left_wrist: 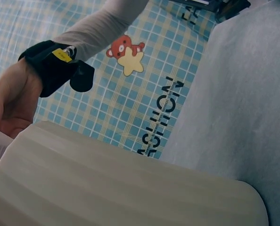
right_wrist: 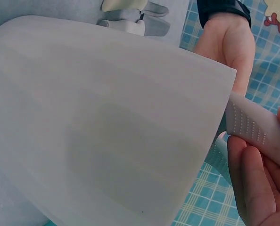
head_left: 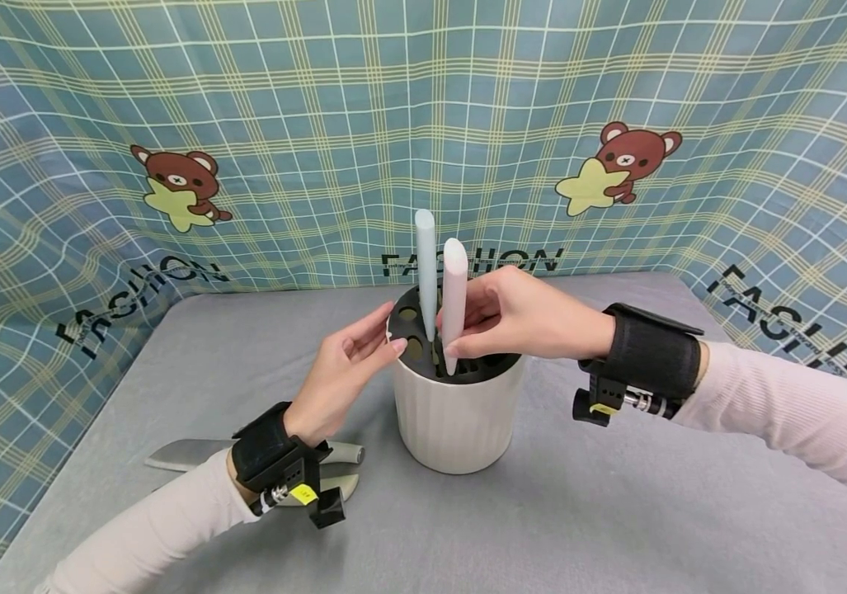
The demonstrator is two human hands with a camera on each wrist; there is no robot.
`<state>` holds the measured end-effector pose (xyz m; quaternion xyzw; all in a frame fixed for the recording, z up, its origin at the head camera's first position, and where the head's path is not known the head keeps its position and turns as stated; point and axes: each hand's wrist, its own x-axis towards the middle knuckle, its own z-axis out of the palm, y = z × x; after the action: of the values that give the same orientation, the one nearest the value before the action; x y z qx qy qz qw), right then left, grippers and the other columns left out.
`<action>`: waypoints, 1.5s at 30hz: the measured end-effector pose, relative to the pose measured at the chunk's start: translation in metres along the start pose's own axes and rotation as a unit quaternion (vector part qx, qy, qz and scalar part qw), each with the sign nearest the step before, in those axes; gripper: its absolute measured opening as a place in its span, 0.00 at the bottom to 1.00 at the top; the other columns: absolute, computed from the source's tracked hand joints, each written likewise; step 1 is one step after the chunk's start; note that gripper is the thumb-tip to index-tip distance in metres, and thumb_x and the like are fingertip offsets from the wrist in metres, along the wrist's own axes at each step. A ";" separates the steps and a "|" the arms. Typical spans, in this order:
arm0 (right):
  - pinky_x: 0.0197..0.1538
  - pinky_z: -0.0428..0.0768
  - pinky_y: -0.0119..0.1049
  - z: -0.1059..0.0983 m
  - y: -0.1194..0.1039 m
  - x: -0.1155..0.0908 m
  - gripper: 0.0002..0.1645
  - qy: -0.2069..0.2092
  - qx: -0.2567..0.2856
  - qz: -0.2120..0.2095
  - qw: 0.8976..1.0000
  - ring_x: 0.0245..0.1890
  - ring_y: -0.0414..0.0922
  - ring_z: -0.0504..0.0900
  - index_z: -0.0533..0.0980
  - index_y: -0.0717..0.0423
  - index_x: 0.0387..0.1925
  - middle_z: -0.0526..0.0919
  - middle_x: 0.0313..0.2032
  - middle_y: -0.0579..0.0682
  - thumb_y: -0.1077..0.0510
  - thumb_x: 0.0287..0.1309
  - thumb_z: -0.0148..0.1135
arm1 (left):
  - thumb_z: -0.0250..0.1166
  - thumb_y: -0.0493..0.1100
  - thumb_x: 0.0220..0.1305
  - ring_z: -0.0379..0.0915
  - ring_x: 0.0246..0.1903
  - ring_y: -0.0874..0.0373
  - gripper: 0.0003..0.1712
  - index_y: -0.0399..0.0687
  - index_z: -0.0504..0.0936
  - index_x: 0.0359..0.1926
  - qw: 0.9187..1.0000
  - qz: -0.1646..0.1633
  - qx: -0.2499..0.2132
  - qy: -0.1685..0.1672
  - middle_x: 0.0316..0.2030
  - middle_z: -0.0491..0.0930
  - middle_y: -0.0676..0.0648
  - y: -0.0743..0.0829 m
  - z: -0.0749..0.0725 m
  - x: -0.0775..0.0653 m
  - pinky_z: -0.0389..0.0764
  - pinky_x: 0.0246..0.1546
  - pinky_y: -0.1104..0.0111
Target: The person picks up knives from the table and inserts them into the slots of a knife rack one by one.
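Observation:
In the head view a white ribbed knife holder (head_left: 456,429) stands upright, its black top (head_left: 416,351) cut with round holes and slots. My right hand (head_left: 515,313) pinches the light pink handle of a knife (head_left: 455,289) low down, just over the top; its blade is hidden. Small raised dots show on that handle (right_wrist: 248,123) in the right wrist view. Beside it a knife with a pale blue handle (head_left: 425,264) stands in the holder. My left hand (head_left: 345,371) touches the holder's left rim with thumb and fingers extended.
Left of the holder, partly behind my left wrist, lie a knife with a grey blade (head_left: 189,452) and a tool with a cream handle (head_left: 345,485) on the grey cloth (head_left: 579,511). A plaid curtain (head_left: 304,148) with printed bears hangs behind the table.

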<state>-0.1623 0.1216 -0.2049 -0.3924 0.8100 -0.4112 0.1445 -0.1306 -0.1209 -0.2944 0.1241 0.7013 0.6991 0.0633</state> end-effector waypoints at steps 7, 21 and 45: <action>0.49 0.86 0.34 0.000 0.000 0.000 0.14 -0.006 0.010 -0.001 1.000 0.43 0.42 0.86 0.81 0.64 0.44 0.86 0.41 0.52 0.64 0.55 0.68 | 0.58 0.39 0.71 0.48 0.73 0.56 0.36 0.46 0.54 0.75 1.000 0.002 0.003 -0.009 0.75 0.52 0.48 -0.001 -0.002 0.000 0.64 0.71 0.70; 0.49 0.86 0.38 0.001 0.004 -0.002 0.14 -0.011 0.038 -0.012 0.999 0.42 0.44 0.86 0.80 0.66 0.45 0.86 0.40 0.53 0.64 0.58 0.66 | 0.65 0.46 0.66 0.64 0.67 0.52 0.36 0.45 0.63 0.72 0.955 0.073 0.274 -0.091 0.68 0.67 0.44 0.008 -0.061 -0.006 0.70 0.69 0.65; 0.49 0.86 0.38 0.003 0.003 -0.002 0.15 -0.006 0.060 0.002 0.998 0.42 0.44 0.85 0.80 0.65 0.47 0.86 0.41 0.53 0.64 0.58 0.66 | 0.75 0.44 0.52 0.81 0.45 0.52 0.29 0.33 0.82 0.53 0.798 0.040 0.554 -0.235 0.50 0.83 0.40 -0.069 -0.091 -0.031 0.83 0.34 0.69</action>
<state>-0.1602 0.1224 -0.2092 -0.3835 0.7839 -0.4564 0.1734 -0.1303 -0.2163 -0.3648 0.3264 0.9268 0.1427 0.1188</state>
